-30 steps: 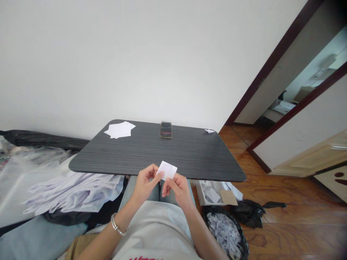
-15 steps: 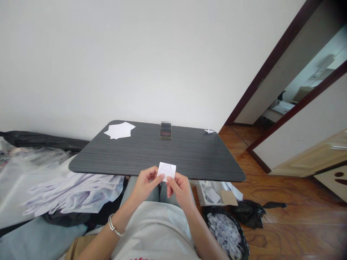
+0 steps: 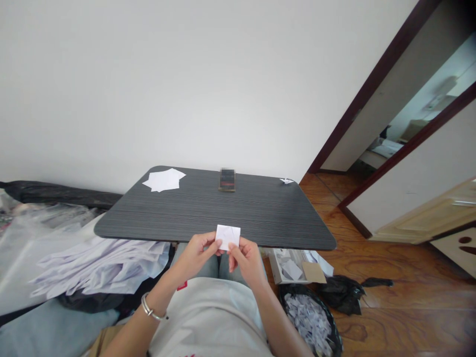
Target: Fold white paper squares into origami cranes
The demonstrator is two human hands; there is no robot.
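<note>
A small folded piece of white paper is held up just in front of the near edge of the dark table. My left hand pinches its lower left side between thumb and fingers. At its lower right, my right hand grips it the same way, the thumb lying over the front face. Faint crease lines show on the paper. The fingers behind it are partly hidden.
White paper sheets lie at the table's back left, a dark blurred-out item at the back middle, a small folded paper figure at the back right. Below right stand a box and a bin of paper scraps.
The folded paper has shifted very slightly down and left with both hands. My left forearm has moved a little to the left. Both hands keep their hold.
</note>
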